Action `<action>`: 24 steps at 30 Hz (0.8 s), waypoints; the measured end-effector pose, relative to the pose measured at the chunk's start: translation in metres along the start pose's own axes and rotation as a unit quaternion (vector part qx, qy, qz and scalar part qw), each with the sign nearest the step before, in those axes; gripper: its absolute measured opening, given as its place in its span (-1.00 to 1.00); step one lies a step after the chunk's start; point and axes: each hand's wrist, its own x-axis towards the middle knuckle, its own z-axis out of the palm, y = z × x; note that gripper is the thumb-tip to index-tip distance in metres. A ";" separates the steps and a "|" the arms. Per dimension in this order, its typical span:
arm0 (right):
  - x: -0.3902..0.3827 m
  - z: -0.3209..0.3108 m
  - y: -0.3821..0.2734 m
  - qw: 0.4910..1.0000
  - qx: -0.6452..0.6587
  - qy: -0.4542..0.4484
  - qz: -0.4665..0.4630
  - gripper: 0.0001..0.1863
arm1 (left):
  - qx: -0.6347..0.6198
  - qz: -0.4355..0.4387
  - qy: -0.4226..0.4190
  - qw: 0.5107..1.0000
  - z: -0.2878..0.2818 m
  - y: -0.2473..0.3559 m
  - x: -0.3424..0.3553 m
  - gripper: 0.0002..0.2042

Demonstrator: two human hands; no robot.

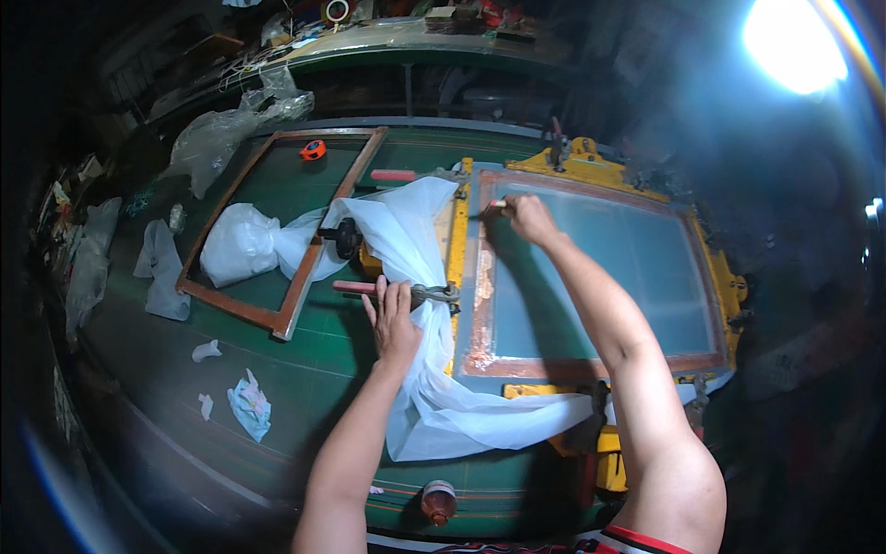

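Observation:
A mesh screen is stretched over a wooden frame with a reddish-brown border, held between yellow clamping bars. My right hand is closed around what looks like a small brush, its tip at the border's upper left corner. My left hand lies with fingers extended on loose white mesh cloth, beside a toggle clamp with a red handle. That hand grips nothing that I can see. The cloth hangs in folds along the left bar and toward me.
An empty wooden frame lies on the green table, with an orange tape measure and a bundled white bag at it. A brown bottle stands near me. Crumpled rags and clear plastic lie left.

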 end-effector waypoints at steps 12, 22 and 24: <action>0.128 0.064 0.056 0.992 -0.094 -0.003 0.082 -0.71 | -0.015 0.019 0.053 0.998 0.018 -0.008 -0.005 -0.31; 0.104 0.066 0.053 0.985 -0.147 -0.024 0.082 -0.72 | -0.012 0.011 0.062 0.998 0.021 -0.007 -0.005 -0.37; 0.087 0.060 0.040 0.983 -0.165 -0.017 0.075 -0.71 | -0.007 -0.002 0.048 0.999 0.016 -0.003 -0.003 -0.39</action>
